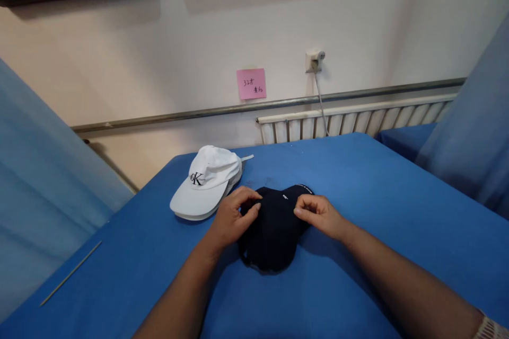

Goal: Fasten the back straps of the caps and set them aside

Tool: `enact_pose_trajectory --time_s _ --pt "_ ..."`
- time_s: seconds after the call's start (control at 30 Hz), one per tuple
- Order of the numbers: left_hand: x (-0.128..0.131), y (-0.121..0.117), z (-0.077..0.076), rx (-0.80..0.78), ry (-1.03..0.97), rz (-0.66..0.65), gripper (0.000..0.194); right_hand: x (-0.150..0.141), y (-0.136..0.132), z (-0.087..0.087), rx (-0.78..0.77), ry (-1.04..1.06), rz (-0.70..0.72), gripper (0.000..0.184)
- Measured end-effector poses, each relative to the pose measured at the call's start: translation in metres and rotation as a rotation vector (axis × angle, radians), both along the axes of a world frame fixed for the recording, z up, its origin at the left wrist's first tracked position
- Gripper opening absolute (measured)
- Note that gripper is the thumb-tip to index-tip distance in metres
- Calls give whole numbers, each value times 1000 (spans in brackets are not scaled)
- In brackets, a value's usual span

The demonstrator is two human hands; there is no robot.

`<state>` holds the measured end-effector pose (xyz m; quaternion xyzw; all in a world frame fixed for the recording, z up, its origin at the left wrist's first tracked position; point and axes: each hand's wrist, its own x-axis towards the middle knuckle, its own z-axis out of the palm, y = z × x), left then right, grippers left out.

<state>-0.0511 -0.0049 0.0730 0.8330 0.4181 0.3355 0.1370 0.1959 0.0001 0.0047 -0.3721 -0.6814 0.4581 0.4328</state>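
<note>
A black baseball cap (272,230) lies on the blue-covered table in front of me, its brim pointing away and to the right. Small white lettering shows on its front and along the brim's edge. My left hand (237,214) pinches the cap's left side between thumb and fingers. On the opposite side, near where crown meets brim, my right hand (320,215) has thumb and forefinger closed on the fabric. Left of the black cap rests a white cap (212,167) with a black "CK" logo; a second brim peeks out beneath it.
The blue-covered table (397,212) reaches back toward a radiator (350,119) and a metal rail (191,115). A thin stick (71,273) lies at the left edge. Blue curtains (47,180) hang on both sides. A pink note (251,83) and a plugged-in socket (314,61) are on the wall.
</note>
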Motion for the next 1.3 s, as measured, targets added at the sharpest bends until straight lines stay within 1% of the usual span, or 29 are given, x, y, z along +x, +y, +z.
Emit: enact_pose_trajectory --time_s 0.07,0.13,0.17,0.23,0.3,0.4,0.5,0.57,0.63,0.67,0.73,0.8,0.87,0.97,1.07,1.13,1.23,1.3 --pt "1 0 6 16 35 0 15 3 8 -6 90 -74 -192 25" --pt "4 0 12 31 81 0 17 9 20 -14 199 -211 -400 22" --pt "5 1 16 36 108 -1 19 12 26 -19 236 -286 -468 25" --pt "9 4 23 46 167 -8 20 18 37 -28 240 -391 -524 36" --pt "14 9 31 65 227 -32 22 21 46 -36 174 -416 -535 45" --pt "19 20 42 91 276 -78 24 21 54 -45 -26 -350 -553 50" --pt "22 35 46 61 273 -70 24 25 61 -49 -241 -255 -541 46" --pt "22 45 44 22 263 -34 22 30 64 -49 -314 -226 -512 40" --pt "19 52 41 -6 271 29 22 36 65 -47 -330 -264 -493 38" --pt "18 53 40 -17 289 67 23 38 65 -45 -318 -318 -497 37" --pt "13 52 42 -57 353 132 23 40 62 -42 -248 -468 -543 35" --pt "7 48 46 -136 427 165 24 38 58 -40 -145 -606 -595 35" --pt "2 43 50 -220 473 179 29 33 55 -40 -83 -675 -605 35" --pt "-4 40 47 -294 507 142 31 25 53 -42 -65 -654 -574 36" --pt "-7 42 41 -326 504 68 27 20 54 -46 -92 -529 -558 32" --pt "-6 42 41 -323 465 46 25 20 55 -46 -132 -448 -549 28" --pt "-2 40 46 -268 355 90 23 27 54 -42 -171 -395 -523 25" --pt "1 40 50 -189 271 183 21 36 50 -36 -215 -389 -423 23"
